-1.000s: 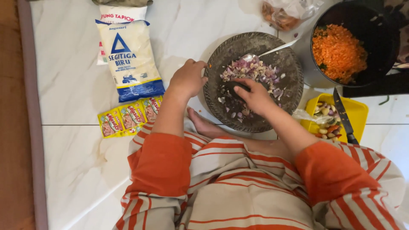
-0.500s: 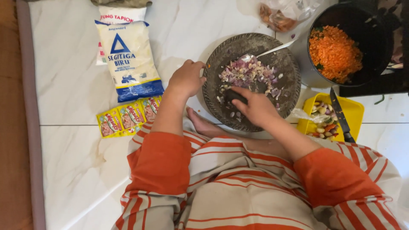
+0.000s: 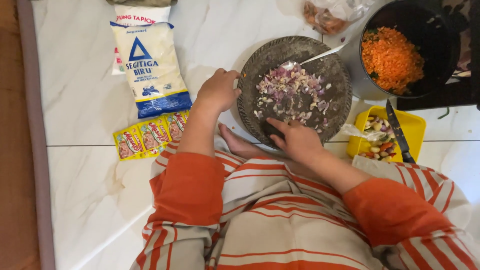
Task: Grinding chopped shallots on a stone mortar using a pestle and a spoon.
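Note:
A round grey stone mortar plate (image 3: 265,55) lies on the white tiled floor and holds chopped purple shallots and pale garlic (image 3: 295,92). A metal spoon (image 3: 320,54) rests in it, its handle pointing to the upper right. My left hand (image 3: 218,90) grips the plate's left rim. At the plate's near edge, my right hand (image 3: 297,140) is closed over a dark stone pestle (image 3: 272,130), which is mostly hidden under the fingers. My bare foot (image 3: 240,145) lies just under the plate.
A black pan (image 3: 415,15) of grated carrot (image 3: 392,57) stands at the upper right. Below it sits a yellow tray (image 3: 415,125) with vegetable pieces and a knife (image 3: 397,130). Flour bags (image 3: 150,65) and yellow sachets (image 3: 150,135) lie to the left. A plastic bag (image 3: 330,15) sits at the top.
My right hand has drawn the pestle back from the middle of the plate to its near edge. My left hand has stayed on the rim.

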